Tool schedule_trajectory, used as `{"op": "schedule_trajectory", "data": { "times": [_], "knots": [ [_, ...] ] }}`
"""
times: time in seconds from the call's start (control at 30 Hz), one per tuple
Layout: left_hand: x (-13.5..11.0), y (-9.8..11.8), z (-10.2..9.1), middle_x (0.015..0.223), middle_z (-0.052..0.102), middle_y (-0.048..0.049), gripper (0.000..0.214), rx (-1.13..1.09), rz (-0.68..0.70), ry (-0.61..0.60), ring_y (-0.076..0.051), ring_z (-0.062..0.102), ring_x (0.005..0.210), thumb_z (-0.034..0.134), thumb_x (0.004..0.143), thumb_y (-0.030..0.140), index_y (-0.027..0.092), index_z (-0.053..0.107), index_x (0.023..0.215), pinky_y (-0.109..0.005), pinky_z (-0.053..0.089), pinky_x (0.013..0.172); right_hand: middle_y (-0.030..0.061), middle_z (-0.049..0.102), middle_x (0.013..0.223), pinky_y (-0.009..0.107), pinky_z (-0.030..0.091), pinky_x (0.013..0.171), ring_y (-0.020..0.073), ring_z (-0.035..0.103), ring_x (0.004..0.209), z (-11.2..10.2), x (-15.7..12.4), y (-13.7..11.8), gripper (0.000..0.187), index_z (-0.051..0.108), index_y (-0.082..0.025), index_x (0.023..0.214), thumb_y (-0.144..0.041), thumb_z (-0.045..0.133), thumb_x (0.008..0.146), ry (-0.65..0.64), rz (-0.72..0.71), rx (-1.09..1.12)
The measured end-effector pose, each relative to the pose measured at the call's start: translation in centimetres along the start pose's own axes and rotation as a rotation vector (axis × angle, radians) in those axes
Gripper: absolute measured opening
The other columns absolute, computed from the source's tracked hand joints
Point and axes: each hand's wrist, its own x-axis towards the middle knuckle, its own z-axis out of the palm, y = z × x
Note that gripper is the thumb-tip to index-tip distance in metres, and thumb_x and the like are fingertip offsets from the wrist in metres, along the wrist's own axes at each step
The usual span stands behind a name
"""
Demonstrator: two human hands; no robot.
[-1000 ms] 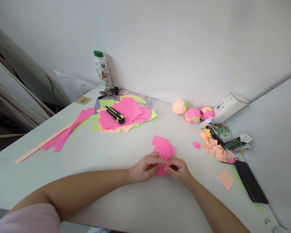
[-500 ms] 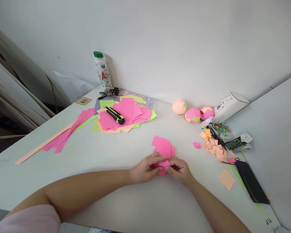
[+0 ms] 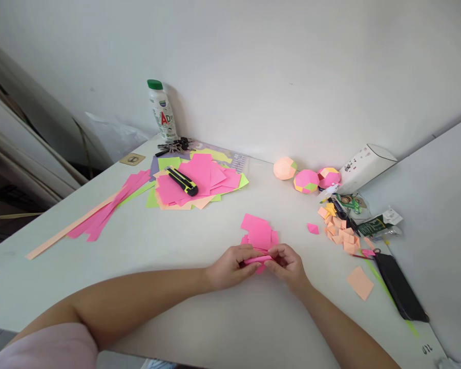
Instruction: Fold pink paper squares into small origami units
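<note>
Pink paper point(image 3: 258, 260), long axis side-to-side

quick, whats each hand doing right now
Left hand: closed, holding a small, narrow-looking pink paper piece.
Right hand: closed, holding the same piece's other end.

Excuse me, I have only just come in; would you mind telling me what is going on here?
Someone's left hand and right hand are holding a piece of pink paper that looks folded. Loose pink sheets lie just beyond. A cutter rests on a pile of coloured paper farther back to the left, while three faceted balls and small peach pieces sit off to the right.
</note>
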Motion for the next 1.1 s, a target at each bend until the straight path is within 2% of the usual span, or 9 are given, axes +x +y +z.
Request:
{"op": "schedule_trajectory", "data": {
  "times": [0.17, 0.53, 0.7, 1.1],
  "knots": [
    [-0.09, -0.14, 0.07, 0.07, 0.056, -0.0022, 0.028, 0.042, 0.016, -0.002, -0.012, 0.047, 0.066, 0.046, 0.086, 0.02, 0.017, 0.067, 0.104, -0.023, 0.041, 0.061, -0.0007, 0.058, 0.067, 0.025, 0.043, 0.056, 0.0124, 0.051, 0.06, -0.06, 0.27, -0.27, 0.008, 0.066, -0.02, 0.079, -0.026, 0.07, 0.076, -0.037, -0.04, 0.01],
    [-0.06, 0.01, 0.01, 0.071, 0.058, -0.003, 0.028, 0.056, 0.009, -0.021, -0.013, 0.048, 0.066, 0.045, 0.085, 0.018, 0.015, 0.068, 0.1, -0.022, 0.04, 0.059, -0.0005, 0.057, 0.063, 0.025, 0.04, 0.053, 0.0126, 0.048, 0.058, -0.06, 0.51, -0.64, 0.006, 0.068, -0.02, 0.073, -0.025, 0.071, 0.074, -0.053, -0.045, 0.028],
    [-0.07, -0.13, 0.1, 0.071, 0.059, -0.0025, 0.03, 0.014, 0.039, 0.003, -0.011, 0.045, 0.061, 0.045, 0.085, 0.018, 0.015, 0.065, 0.107, -0.022, 0.039, 0.056, -0.0011, 0.056, 0.061, 0.025, 0.039, 0.051, 0.0118, 0.046, 0.056, -0.1, 0.53, -0.51, 0.007, 0.068, -0.02, 0.072, -0.026, 0.07, 0.075, -0.054, -0.052, 0.022],
    [-0.16, -0.4, 0.07, 0.073, 0.061, -0.0043, 0.028, 0.052, 0.044, -0.009, -0.013, 0.05, 0.066, 0.044, 0.087, 0.021, 0.015, 0.069, 0.099, -0.022, 0.04, 0.057, -0.0014, 0.056, 0.058, 0.024, 0.036, 0.05, 0.0111, 0.045, 0.054, -0.19, 0.38, -0.58, 0.007, 0.069, -0.02, 0.07, -0.021, 0.067, 0.077, -0.082, -0.088, -0.034]
  ]
}}
